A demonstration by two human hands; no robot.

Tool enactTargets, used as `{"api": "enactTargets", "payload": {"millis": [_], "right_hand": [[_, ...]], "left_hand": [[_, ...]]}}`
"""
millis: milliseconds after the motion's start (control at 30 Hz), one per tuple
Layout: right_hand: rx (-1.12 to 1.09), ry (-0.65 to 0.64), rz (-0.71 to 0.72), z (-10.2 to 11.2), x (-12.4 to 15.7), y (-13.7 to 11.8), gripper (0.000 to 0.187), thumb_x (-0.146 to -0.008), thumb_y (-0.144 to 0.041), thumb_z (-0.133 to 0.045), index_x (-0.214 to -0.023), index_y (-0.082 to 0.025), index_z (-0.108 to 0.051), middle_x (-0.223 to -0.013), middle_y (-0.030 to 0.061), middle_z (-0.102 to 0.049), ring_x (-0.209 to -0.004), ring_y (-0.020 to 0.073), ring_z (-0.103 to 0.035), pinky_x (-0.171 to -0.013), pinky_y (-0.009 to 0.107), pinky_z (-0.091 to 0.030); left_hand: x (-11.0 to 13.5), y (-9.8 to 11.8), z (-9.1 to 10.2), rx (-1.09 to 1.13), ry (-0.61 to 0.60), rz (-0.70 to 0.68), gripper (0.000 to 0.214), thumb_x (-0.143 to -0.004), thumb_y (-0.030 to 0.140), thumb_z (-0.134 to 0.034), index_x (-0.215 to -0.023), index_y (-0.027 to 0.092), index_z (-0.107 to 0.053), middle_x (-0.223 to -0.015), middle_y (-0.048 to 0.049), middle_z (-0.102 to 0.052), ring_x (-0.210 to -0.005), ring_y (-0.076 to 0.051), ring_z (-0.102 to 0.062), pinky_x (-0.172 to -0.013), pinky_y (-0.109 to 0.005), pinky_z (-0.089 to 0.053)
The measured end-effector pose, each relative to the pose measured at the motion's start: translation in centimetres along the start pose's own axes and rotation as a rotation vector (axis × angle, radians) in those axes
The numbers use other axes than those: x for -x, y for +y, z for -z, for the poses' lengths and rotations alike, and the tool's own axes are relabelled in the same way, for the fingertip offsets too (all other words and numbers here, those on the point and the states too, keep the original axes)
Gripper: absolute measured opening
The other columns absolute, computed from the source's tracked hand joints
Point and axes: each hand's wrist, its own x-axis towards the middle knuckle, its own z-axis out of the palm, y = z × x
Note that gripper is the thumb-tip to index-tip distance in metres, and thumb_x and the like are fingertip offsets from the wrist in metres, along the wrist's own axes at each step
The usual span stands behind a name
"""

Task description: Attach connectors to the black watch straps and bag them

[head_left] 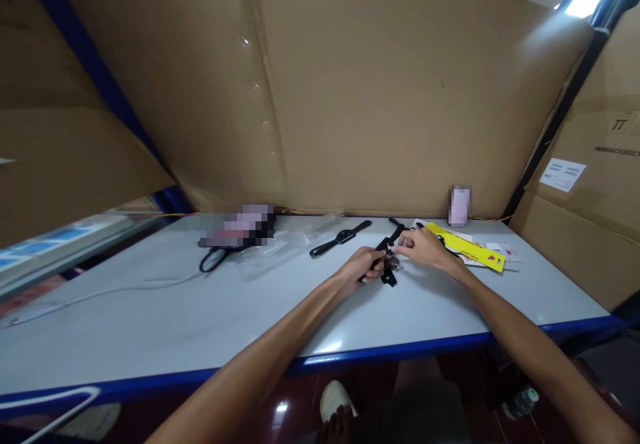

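Observation:
My left hand (367, 264) is closed around a black watch with a strap (389, 243), held just above the white table (200, 317). My right hand (423, 247) pinches at the same watch from the right, fingertips meeting near its small metal part. A second black smartwatch (341, 238) lies flat on the table to the left of my hands, untouched.
A yellow card (470, 247) and small white packets lie right of my hands. A blurred item with a black cable (235, 231) and clear plastic bags sit at the left. Cardboard sheets (380, 91) wall the table's back and sides. The table's blue front edge (400, 351) is near me.

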Motion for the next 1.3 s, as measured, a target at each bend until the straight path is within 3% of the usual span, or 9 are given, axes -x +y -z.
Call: {"api": "enactTargets", "payload": {"millis": [133,333,500,667,933,1200,1300], "right_hand": [[0.201,-0.085,0.005,-0.4,0.5,-0.7,0.037,-0.089,-0.055,-0.071,-0.097,-0.021,-0.08,-0.082,0.0066,-0.076,-0.079,0.0213,-0.067,-0.067,0.027,-0.038],[0.264,-0.021,0.027,-0.4,0.7,-1.5,0.036,-0.098,-0.052,-0.061,-0.103,-0.02,-0.077,-0.089,0.0084,-0.078,-0.087,0.0236,-0.071,-0.072,0.029,-0.04],[0.25,0.0,0.069,-0.1,0.8,-1.1,0.031,-0.098,-0.047,-0.065,-0.107,-0.02,-0.074,-0.088,0.0066,-0.078,-0.084,0.0224,-0.071,-0.071,0.028,-0.04],[0.273,0.022,0.114,-0.8,0.9,-1.1,0.027,-0.1,-0.041,-0.063,-0.104,-0.017,-0.073,-0.097,0.0115,-0.078,-0.086,0.0236,-0.072,-0.071,0.029,-0.039],[0.181,0.058,0.062,-1.8,1.0,-1.1,0.031,-0.099,-0.044,-0.064,-0.113,-0.017,-0.072,-0.095,0.0105,-0.079,-0.085,0.0233,-0.072,-0.071,0.028,-0.042],[0.148,0.144,-0.005,-1.8,1.0,-1.6,0.04,-0.094,-0.046,-0.07,-0.125,-0.02,-0.067,-0.096,0.0064,-0.078,-0.085,0.0214,-0.071,-0.073,0.028,-0.042],[0.152,0.154,0.012,-1.8,1.0,-1.6,0.035,-0.094,-0.044,-0.07,-0.121,-0.021,-0.068,-0.096,0.0055,-0.078,-0.085,0.0207,-0.071,-0.072,0.027,-0.041]], "left_hand": [[-0.1,-0.3,-0.2,0.095,0.063,-0.076,0.031,-0.092,0.027,-0.057,-0.065,0.015,-0.051,-0.053,0.0056,-0.041,-0.037,-0.003,-0.025,-0.036,-0.018,-0.011],[-0.1,-0.6,-0.4,0.041,0.058,-0.143,0.04,-0.09,0.038,-0.064,-0.06,0.015,-0.053,-0.05,0.0036,-0.041,-0.038,-0.004,-0.03,-0.037,-0.019,-0.011],[-0.1,-0.8,-0.6,0.049,0.05,-0.179,0.04,-0.089,0.043,-0.066,-0.063,0.015,-0.052,-0.049,0.0043,-0.041,-0.038,-0.003,-0.027,-0.037,-0.019,-0.011],[0.0,-0.7,-0.7,0.112,0.001,-0.165,0.049,-0.086,0.051,-0.07,-0.061,0.02,-0.042,-0.048,0.0107,-0.027,-0.037,-0.002,-0.019,-0.037,-0.018,-0.009],[0.1,-0.7,-0.8,0.063,-0.038,-0.169,0.064,-0.085,0.065,-0.065,-0.051,0.021,-0.033,-0.048,0.0102,-0.02,-0.038,-0.002,-0.017,-0.037,-0.019,-0.006],[-0.2,-1.1,-0.6,0.073,-0.033,-0.204,0.063,-0.082,0.062,-0.07,-0.051,0.021,-0.033,-0.047,0.0099,-0.022,-0.038,-0.002,-0.019,-0.038,-0.02,-0.009],[-0.2,-1.1,-0.6,0.062,-0.035,-0.199,0.062,-0.084,0.061,-0.069,-0.052,0.022,-0.033,-0.047,0.0102,-0.021,-0.038,-0.002,-0.019,-0.038,-0.02,-0.009]]}}
